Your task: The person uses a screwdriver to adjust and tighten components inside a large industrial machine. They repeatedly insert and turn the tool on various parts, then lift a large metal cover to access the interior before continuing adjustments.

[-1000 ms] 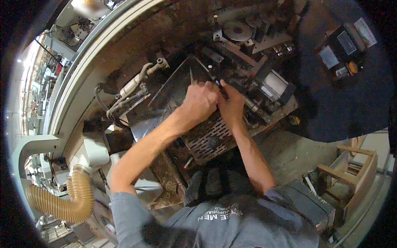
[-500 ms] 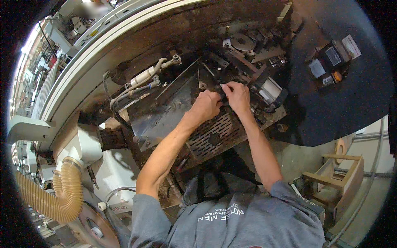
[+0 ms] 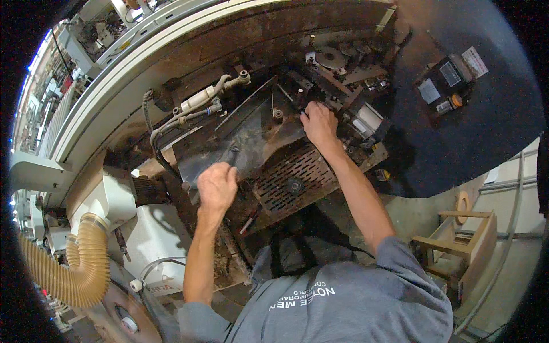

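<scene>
While holding both hands out ahead, well apart, has the left hand curled, fingers folded in, at the near edge of a dark metal plate. Shows a slim dark bar just beyond those knuckles, over the plate; cannot tell whether gripped or merely close by. Now across to the right hand, farther out from the body: narrow there, thumb and fingertips drawn together at a dark fitting just off the thumb side. Looks like contact, but cannot tell whether pinched, with so much tucked under the fingers. Just past those fingertips, a pale-topped peg; farther beyond, a round disc. Close on the right of that same hand, a pale block in a dark mount. Back between the hands, nearer the body than the right, a slotted plate with a dark knob on top. Right of the left wrist, a red-ended tool; beyond the left hand, pale pipework; out to its left, a tan ribbed hose. Far right of the right hand, a black case on a dark sheet.
</scene>
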### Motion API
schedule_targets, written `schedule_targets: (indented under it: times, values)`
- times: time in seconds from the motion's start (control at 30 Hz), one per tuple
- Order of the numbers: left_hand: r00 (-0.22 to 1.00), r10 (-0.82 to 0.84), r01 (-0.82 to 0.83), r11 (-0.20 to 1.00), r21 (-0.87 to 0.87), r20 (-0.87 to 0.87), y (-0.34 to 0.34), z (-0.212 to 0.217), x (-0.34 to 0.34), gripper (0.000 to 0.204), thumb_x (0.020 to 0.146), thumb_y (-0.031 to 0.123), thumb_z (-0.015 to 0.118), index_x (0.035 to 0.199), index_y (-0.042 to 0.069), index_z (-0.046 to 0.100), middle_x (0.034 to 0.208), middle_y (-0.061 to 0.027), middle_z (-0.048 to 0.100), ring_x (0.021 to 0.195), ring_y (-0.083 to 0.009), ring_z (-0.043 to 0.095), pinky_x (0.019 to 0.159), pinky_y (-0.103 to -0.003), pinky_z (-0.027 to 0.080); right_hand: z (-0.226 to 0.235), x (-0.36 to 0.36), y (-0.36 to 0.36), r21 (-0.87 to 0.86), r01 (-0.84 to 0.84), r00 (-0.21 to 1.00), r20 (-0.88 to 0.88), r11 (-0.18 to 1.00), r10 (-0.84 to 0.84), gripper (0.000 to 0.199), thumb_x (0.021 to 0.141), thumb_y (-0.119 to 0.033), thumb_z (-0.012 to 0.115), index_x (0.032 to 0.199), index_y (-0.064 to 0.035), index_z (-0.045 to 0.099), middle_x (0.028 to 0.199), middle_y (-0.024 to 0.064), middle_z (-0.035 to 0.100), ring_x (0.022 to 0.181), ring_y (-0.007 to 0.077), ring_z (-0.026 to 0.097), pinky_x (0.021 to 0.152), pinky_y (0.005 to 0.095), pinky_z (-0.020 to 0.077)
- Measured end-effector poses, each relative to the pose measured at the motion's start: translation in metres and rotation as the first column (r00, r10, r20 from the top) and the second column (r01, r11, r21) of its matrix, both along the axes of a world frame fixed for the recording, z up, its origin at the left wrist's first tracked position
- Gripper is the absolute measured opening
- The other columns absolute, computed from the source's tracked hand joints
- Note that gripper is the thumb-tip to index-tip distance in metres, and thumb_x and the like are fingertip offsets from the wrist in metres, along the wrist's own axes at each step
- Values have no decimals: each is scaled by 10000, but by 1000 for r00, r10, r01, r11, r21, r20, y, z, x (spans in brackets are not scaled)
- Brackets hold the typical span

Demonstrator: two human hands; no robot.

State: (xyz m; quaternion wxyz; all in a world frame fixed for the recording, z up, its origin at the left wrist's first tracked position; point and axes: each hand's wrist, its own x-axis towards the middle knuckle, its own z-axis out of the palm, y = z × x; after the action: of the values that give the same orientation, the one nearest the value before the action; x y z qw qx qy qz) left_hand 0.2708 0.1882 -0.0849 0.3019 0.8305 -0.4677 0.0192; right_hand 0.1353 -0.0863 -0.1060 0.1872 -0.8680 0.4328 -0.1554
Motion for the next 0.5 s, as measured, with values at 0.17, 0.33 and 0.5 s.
schedule_targets:
  times: [0.17,0.33,0.5]
  values:
    - [993,115,-117,983,138,27,3,-1,26,186,813,155,698,736,4,621,773,-211,633,752,-417,625,672,-488,486,3,-1,4,54,52,998,33,997,-54,272,879,-233,693,1065,-47,622,1042,150,639,988,391,628,804,527,507]
    - [991,131,-129,982,135,-8,-2,-2,25,201,807,190,711,761,3,652,766,-199,649,744,-415,632,659,-477,490,-6,-1,-2,0,-5,996,94,1000,5,244,889,-238,690,1024,-48,618,1040,145,638,992,387,630,819,544,495]
    - [989,149,-147,982,116,-8,-1,-8,23,196,801,190,717,765,9,651,786,-197,652,758,-411,633,673,-481,495,5,4,1,-21,-5,1000,-6,1000,5,243,888,-242,691,1018,-48,624,1031,153,642,955,383,643,768,525,513]
